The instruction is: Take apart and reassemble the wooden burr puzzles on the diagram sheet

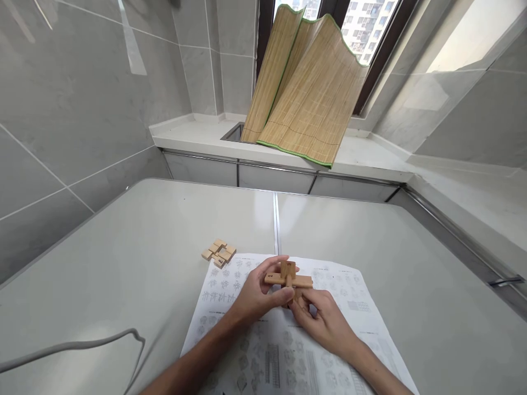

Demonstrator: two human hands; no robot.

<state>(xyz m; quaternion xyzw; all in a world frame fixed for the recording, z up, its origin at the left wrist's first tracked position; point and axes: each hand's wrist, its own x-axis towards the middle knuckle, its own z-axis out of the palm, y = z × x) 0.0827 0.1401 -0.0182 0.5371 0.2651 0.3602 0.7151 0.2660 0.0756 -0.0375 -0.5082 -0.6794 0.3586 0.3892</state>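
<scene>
Several numbered wooden pieces fitted together in a cross shape form a wooden assembly [302, 281], held just above the printed sheet [349, 329]. Around its left side and lower middle are the fingers of my left hand [261, 291], with the thumb pressed on the front. My right hand [325, 318] pinches the lower part of the assembly from the right, its fingertips near the left thumb. The lower part of the assembly is mostly hidden by fingers. Other small wooden pieces [225, 255] lie in a loose ring at the sheet's upper left corner.
The sheet rests on a pale table [164, 247] with a centre seam. A grey cable [82, 345] curves over the left front. Behind the table, a bamboo mat [313, 93] leans over a white counter [189, 137] by the window.
</scene>
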